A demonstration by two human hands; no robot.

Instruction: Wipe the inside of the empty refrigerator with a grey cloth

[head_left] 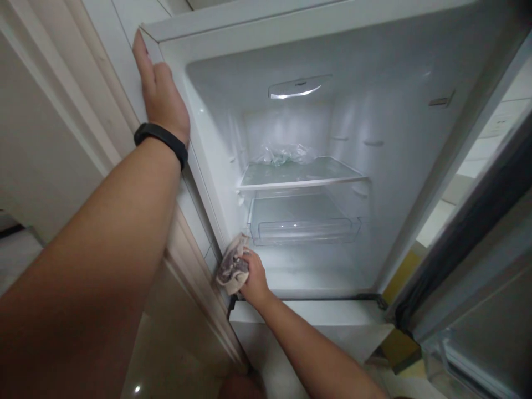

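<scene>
Right hand (256, 280) closed around a cloth (231, 266), left hand (166, 100) half-spread against the refrigerator (399, 138) (crumpled plastic (286, 154) on its shelf (307, 173) inside)

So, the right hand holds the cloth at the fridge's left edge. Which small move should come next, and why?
Probably slide the cloth a little upward along the left edge of the fridge: the right hand has it near the bottom corner, and the left hand is higher on that side, perhaps steadying.

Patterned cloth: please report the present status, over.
Left hand against refrigerator's upper left edge. Right hand holding patterned cloth, lower left edge. Crumpled plastic on shelf, apart from cloth.
</scene>
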